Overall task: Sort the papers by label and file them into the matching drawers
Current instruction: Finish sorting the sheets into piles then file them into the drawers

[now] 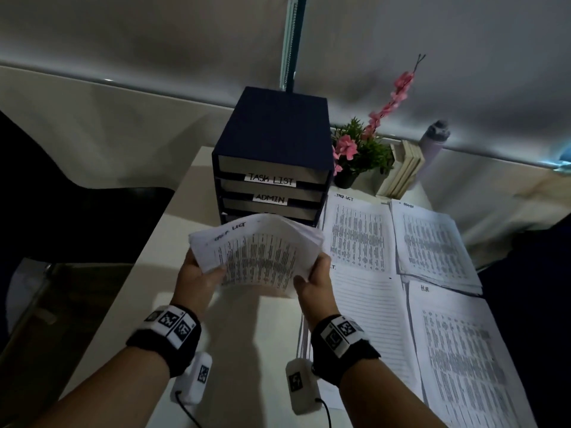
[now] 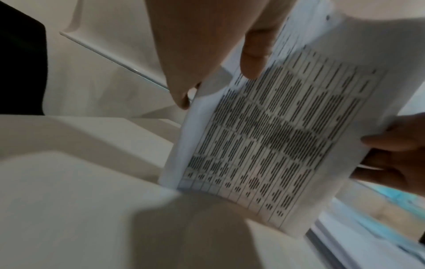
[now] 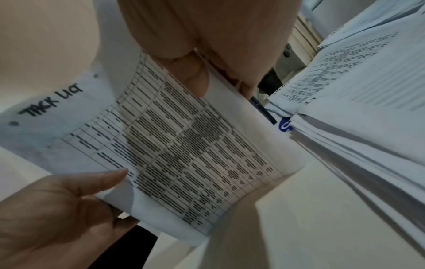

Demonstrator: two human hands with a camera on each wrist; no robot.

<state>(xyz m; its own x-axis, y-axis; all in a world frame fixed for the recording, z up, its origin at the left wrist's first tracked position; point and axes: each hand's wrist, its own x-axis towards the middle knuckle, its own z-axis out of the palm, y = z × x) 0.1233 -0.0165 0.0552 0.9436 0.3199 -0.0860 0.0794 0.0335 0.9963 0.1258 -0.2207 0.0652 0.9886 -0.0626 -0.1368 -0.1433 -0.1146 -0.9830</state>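
Both hands hold one stack of printed table sheets (image 1: 259,251) above the white table (image 1: 247,341), bowed upward in the middle. "TASK LIST" is handwritten on its top corner (image 3: 50,102). My left hand (image 1: 207,273) grips the left edge, thumb on top (image 2: 255,54). My right hand (image 1: 312,276) grips the right edge, thumb on top (image 3: 193,76). Just behind the stack stands a navy drawer unit (image 1: 278,134) with shut drawers labelled TASK LIST (image 1: 271,179) and ADMIN (image 1: 270,199). The stack hides the drawers below those.
Sorted piles lie on the table's right side: a TASK LIST pile (image 1: 358,236), an ADMIN pile (image 1: 432,242), an HR pile (image 1: 463,350) and a lined sheet (image 1: 367,319). Behind them are a flower pot (image 1: 355,156), books (image 1: 401,171) and a bottle (image 1: 434,140). A dark chair (image 1: 61,196) stands left.
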